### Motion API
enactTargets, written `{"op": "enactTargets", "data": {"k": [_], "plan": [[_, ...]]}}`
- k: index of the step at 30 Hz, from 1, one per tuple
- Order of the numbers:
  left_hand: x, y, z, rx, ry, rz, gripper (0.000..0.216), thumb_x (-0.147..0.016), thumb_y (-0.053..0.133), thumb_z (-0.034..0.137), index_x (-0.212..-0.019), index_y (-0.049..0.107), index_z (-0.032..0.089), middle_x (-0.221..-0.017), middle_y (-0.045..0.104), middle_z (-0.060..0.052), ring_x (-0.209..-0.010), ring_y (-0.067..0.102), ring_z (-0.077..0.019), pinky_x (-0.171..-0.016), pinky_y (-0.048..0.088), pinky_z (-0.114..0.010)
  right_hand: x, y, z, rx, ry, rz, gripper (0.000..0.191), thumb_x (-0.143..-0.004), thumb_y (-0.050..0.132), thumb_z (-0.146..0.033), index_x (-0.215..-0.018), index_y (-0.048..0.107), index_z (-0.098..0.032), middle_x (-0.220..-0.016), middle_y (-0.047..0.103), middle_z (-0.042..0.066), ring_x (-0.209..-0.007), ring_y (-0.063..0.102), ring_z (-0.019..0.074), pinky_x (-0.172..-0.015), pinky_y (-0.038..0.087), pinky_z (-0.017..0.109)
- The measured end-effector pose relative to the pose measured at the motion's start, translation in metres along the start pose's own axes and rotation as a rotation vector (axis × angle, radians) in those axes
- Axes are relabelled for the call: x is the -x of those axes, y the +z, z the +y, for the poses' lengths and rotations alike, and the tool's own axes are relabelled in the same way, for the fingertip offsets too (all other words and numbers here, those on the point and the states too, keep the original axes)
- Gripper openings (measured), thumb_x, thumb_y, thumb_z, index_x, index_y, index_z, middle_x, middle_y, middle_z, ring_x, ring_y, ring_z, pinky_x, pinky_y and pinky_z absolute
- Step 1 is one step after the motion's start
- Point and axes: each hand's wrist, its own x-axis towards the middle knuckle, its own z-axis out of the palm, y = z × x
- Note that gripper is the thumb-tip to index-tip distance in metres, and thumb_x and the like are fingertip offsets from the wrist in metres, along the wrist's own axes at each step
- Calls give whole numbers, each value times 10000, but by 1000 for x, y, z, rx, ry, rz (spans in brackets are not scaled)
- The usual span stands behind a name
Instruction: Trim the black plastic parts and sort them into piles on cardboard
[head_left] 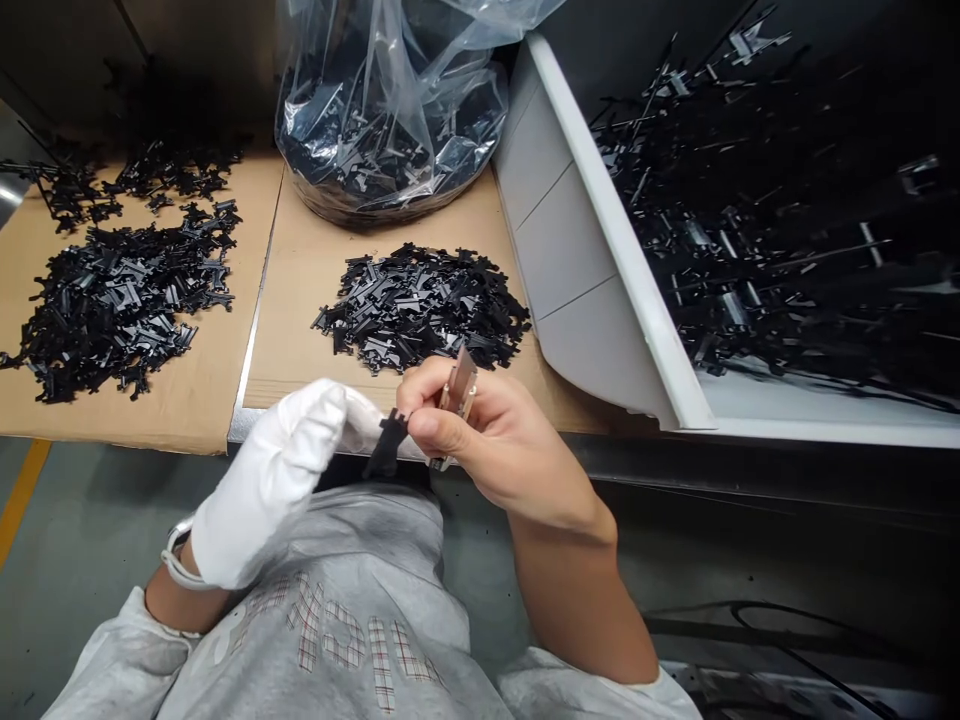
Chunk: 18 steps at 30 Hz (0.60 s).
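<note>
My left hand (281, 465), in a white glove, is closed with its fingers curled at the left side of a small black plastic part (387, 442). At the part's upper right end, the bare thumb and forefinger of my right hand (487, 425) press close to it. My right hand is also closed around a small cutter (460, 385), whose flat brownish blade sticks up above the fingers. Beyond my hands a pile of similar black plastic parts (427, 305) lies on the cardboard (300, 385). The glove hides my left fingertips.
A second pile of black parts (124, 295) lies to the left, with more behind it. At the back stands a clear plastic bag (390, 130) of parts. On the right, a white-walled bin (581, 240) holds many dark pieces. The table's front edge is near my waist.
</note>
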Motion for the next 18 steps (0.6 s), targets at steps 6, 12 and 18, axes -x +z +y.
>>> {"op": "enactTargets", "data": {"k": [6, 12, 18], "plan": [[-8, -4, 9, 113, -72, -71, 308, -889, 741, 430, -722, 624, 200, -711, 631, 21, -642, 555, -104, -617, 489, -211, 2, 0, 7, -36, 74, 3, 463, -833, 773, -615, -720, 603, -199, -627, 486, -50, -553, 416, 89, -522, 374, 244], [-4, -5, 5, 82, -142, -56, 281, -941, 661, 415, -761, 631, 200, -733, 625, 14, -670, 564, -107, -644, 504, -213, 4, -1, 7, 28, 54, 5, 464, -869, 736, -617, -728, 588, -201, -613, 487, -59, -545, 416, 83, -519, 367, 237], [0, 1, 1, 174, -247, -4, 415, -813, 791, 517, -679, 570, 193, -645, 644, 16, -565, 524, -88, -541, 462, -195, 18, 1, 4, 434, -104, 66, 550, -1049, 374, -632, -1139, 710, -207, -929, 713, 43, -760, 640, 146, -686, 524, 282]]}}
